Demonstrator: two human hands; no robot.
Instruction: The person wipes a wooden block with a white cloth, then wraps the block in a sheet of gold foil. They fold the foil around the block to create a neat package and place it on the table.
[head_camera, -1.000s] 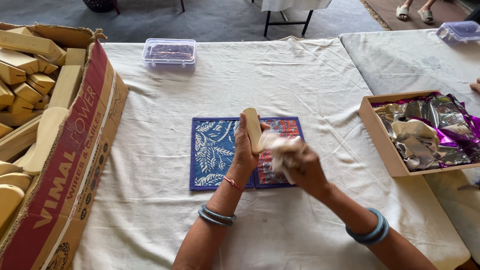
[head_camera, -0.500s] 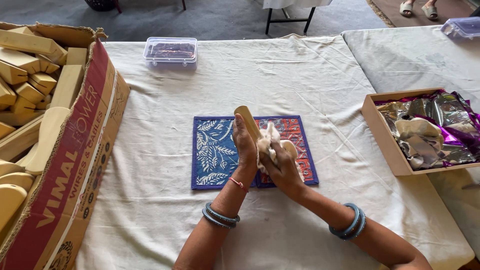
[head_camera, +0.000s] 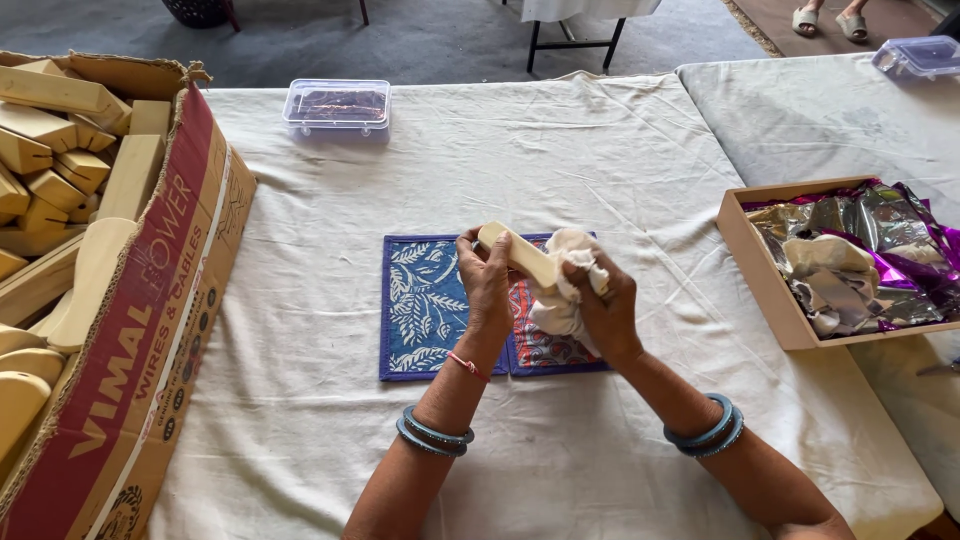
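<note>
A large cardboard box sits at the far left of the patterned mat, its open top packed with pale wooden blocks and rounded wooden pieces. Beyond the mat, towards the far edge of the cloth-covered table, lies a clear plastic lidded container. The patterned mat itself lies flat in the middle, blue with a white leaf print on its left half and red-patterned on its right.

Directly above the mat, the left hand is closed around the lower end of a pale wooden piece, which tilts up and to the left. The right hand is clenched on a bunched white cloth that presses against the wooden piece's right end, so both hands meet over the mat. Blue bangles ring both wrists.

Well to the right of the mat, a shallow wooden tray holds crumpled silver and purple foil wrappers. Farther right and beyond, on a second table, stands another clear plastic box.
</note>
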